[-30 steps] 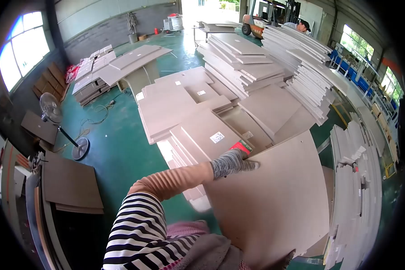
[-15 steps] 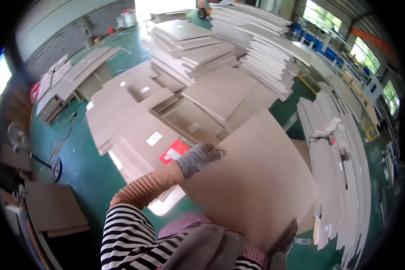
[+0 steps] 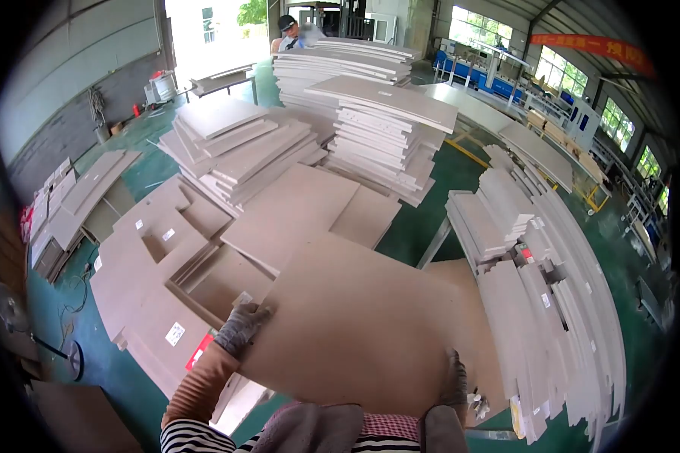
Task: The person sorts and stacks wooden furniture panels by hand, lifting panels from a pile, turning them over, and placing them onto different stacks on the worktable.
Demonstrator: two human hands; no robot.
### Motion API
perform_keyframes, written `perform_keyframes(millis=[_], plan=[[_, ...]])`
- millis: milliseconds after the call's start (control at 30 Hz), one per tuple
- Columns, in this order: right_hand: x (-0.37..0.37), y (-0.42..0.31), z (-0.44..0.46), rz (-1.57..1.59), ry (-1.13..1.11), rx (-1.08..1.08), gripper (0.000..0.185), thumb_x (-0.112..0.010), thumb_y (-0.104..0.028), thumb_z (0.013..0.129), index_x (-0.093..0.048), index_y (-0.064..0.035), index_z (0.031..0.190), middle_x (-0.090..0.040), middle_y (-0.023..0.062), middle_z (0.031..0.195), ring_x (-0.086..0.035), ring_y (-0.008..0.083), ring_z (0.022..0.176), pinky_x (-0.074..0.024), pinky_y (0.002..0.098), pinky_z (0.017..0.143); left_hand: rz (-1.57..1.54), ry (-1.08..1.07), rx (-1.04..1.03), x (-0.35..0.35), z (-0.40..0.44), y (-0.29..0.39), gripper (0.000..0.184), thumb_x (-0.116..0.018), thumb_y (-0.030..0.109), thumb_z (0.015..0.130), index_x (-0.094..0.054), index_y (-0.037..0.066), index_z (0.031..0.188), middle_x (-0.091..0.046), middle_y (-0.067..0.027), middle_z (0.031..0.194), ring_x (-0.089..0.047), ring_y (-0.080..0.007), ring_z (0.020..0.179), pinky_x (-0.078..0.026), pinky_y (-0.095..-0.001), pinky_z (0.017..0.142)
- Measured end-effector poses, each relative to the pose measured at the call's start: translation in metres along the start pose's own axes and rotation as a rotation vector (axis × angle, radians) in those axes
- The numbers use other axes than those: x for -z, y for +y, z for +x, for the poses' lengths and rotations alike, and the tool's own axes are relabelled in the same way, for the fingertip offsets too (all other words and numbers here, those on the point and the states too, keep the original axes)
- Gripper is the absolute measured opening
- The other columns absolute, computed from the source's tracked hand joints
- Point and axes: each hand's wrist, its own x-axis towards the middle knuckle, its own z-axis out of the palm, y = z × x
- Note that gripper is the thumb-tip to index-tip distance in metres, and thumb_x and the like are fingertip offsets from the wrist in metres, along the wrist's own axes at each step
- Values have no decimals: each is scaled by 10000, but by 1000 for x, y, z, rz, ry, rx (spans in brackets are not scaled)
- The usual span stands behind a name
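A broad, low pile of panels [image 3: 140,257] spreads left of and beyond my board [image 3: 347,325], and a long stack of strips [image 3: 506,302] lies to its right. The board itself is just in front of my body; the step in hand looks like managing it by its edges. My left hand [image 3: 243,326] is clasped over its left edge; my right hand [image 3: 455,381] is at its right edge, fingers mostly hidden, so I can't tell its grip. The next move, I'd judge, calls for matched support from both sides. Left of the board sits a red label [image 3: 199,352].
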Motion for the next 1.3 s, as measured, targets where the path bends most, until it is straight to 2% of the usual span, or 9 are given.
perform_keyframes(millis=[167, 467, 533, 633, 833, 1067, 1233, 1267, 1300], plan=[[46, -8, 191, -14, -47, -101, 403, -630, -424, 863, -645, -48, 1007, -637, 26, 817, -583, 134, 705, -493, 334, 623, -252, 210, -15, -30, 29, 5, 262, -709, 182, 852, -684, -47, 976, -667, -43, 829, -622, -129, 694, -497, -273, 610], [-19, -49, 410, -916, -162, 0, 666, -596, -552, 836, -603, 41, 1138, -647, 181, 1103, -618, 314, 985, -472, 351, 879, -445, 663, 69, -88, 54, -29, 188, -718, 147, 810, -698, -21, 893, -656, -43, 771, -584, -147, 619, -484, -297, 601], [-30, -24, 478, -1161, -471, 278, 365, -455, -289, 974, -568, -35, 1211, -611, 125, 1220, -562, 242, 1158, -418, 356, 994, -445, 746, 114, -92, 64, -32, 194, -722, 161, 803, -700, -16, 879, -652, -44, 760, -573, -153, 602, -479, -305, 595], [-71, -24, 521, -1140, -537, 173, 727, -612, -564, 814, -575, 55, 1192, -629, 182, 1177, -593, 295, 1099, -452, 367, 929, -508, 849, 173, -109, 64, -4, 204, -721, 177, 801, -700, -12, 876, -652, -52, 764, -575, -161, 611, -479, -317, 593], [-177, -108, 480, -1147, -443, 18, 693, -599, -534, 831, -565, 48, 1206, -593, 183, 1243, -583, 283, 1124, -439, 353, 967, -669, 981, 212, -117, 101, 8, 213, -714, 210, 804, -691, 7, 866, -644, -62, 770, -580, -185, 645, -475, -348, 586], [-258, -30, 646, -1558, -518, 194, 729, -554, -598, 808, -552, -10, 1239, -568, 216, 1258, -543, 300, 1188, -411, 386, 1007, -980, 909, 324, -100, 165, -45, 199, -688, 234, 831, -655, 38, 842, -612, -54, 743, -555, -200, 624, -468, -366, 567], [-306, -72, 629, -1506, -479, 463, 680, -573, -548, 822, -582, 27, 1186, -597, 244, 1194, -544, 388, 1157, -409, 424, 1003, -389, 897, 225, -94, 211, -42, 223, -638, 252, 859, -644, 30, 877, -621, -100, 753, -563, -257, 624, -494, -398, 609], [-314, -70, 638, -1506, -475, 447, 680, -573, -548, 822, -582, 27, 1186, -597, 244, 1194, -544, 388, 1157, -409, 424, 1003, 593, 886, 49, -98, 211, -52, 276, -605, 287, 849, -650, 26, 927, -656, -178, 785, -618, -371, 715, -510, -439, 723], [-322, -70, 648, -1536, -544, 498, 660, -572, -546, 815, -571, -15, 1206, -588, 211, 1224, -541, 363, 1171, -425, 423, 986, 602, 868, 59, -97, 212, -41, 276, -605, 287, 849, -650, 26, 927, -656, -178, 785, -618, -371, 715, -510, -439, 723]])
